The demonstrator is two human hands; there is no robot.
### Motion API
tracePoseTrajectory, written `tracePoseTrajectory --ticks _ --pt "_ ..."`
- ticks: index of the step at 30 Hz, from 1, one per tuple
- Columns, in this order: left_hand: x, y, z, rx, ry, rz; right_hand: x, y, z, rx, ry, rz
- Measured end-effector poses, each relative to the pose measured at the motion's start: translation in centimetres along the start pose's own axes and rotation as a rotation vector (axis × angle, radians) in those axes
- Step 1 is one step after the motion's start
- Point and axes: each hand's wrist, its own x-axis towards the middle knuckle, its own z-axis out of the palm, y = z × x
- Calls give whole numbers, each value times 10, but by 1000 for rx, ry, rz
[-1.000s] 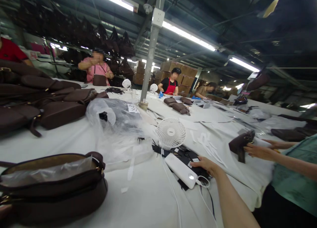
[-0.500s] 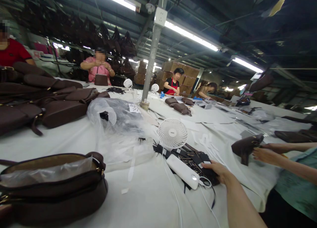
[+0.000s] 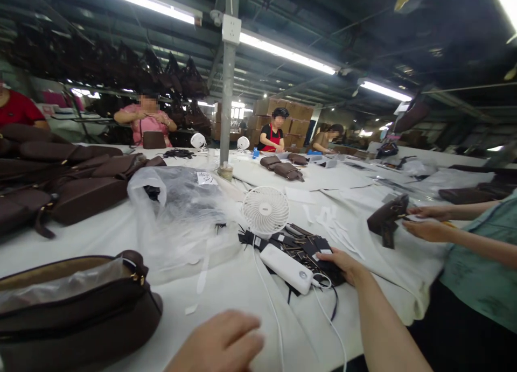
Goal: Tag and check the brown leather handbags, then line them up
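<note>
My right hand (image 3: 344, 265) is at the pile of black tags (image 3: 297, 243), its thumb and fingers closed on a black tag (image 3: 323, 245) with a small white label. My left hand (image 3: 226, 341) is low in the middle over the white tabletop, slightly blurred, its fingers loosely apart with nothing visible in them. To its left stands a dark brown handbag (image 3: 81, 318), unzipped, with clear plastic inside. A white power bank (image 3: 286, 268) lies against the tag pile, a cable plugged into it.
A white desk fan (image 3: 265, 210) stands behind the tags. Left of it lies a clear plastic bag (image 3: 177, 199) of dark items. Brown bags (image 3: 92, 191) are heaped far left. At right, a co-worker's hands (image 3: 428, 224) hold a brown bag (image 3: 388, 218). A pole (image 3: 229, 103) rises from the table.
My left hand has come away from the brown handbag and moved right, into the lower middle. My right hand stays at the black tags. The whole view has shifted slightly.
</note>
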Motion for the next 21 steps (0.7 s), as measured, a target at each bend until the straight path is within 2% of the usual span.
tracePoseTrajectory --ticks 3,5,7,8,11,17,21 --pt "93 -4 3 84 -22 144 0 1 -1 24 -23 -35" --pt "151 -9 13 201 -131 185 1 3 -3 36 -38 -50" --pt "192 -17 26 288 -255 164 3 5 -5 48 -52 -58" --pt "205 -21 32 311 -315 155 5 6 -6 54 -58 -62" --pt "218 -32 41 338 -425 153 10 8 -10 74 -67 -69" --pt "206 -38 34 312 -394 264 16 8 -21 79 -37 -55" --pt "203 -38 31 310 -417 291 5 6 -44 51 31 -28"
